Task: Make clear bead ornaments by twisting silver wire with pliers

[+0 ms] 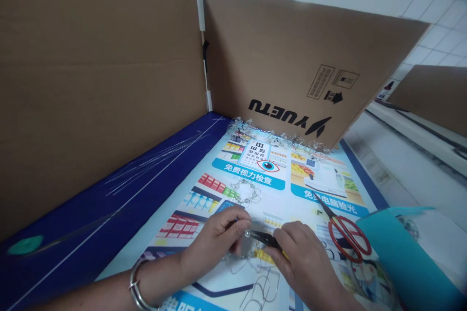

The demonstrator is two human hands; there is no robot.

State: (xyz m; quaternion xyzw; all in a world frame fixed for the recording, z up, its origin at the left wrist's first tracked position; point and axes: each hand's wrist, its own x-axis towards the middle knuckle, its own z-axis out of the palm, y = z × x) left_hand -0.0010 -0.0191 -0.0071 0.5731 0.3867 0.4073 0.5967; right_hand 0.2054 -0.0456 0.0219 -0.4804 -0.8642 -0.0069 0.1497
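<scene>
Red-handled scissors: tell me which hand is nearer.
Right hand. It grips black-handled pliers just left of the red-handled scissors in view, not touching them; the left hand lies farther left, beyond the right hand.

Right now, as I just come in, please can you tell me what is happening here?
A person works over a printed poster board. The left hand holds a looped wire piece up to the tips of black pliers gripped in the right hand. More beaded wire lines the far edge, and red-handled scissors lie to the right.
</scene>
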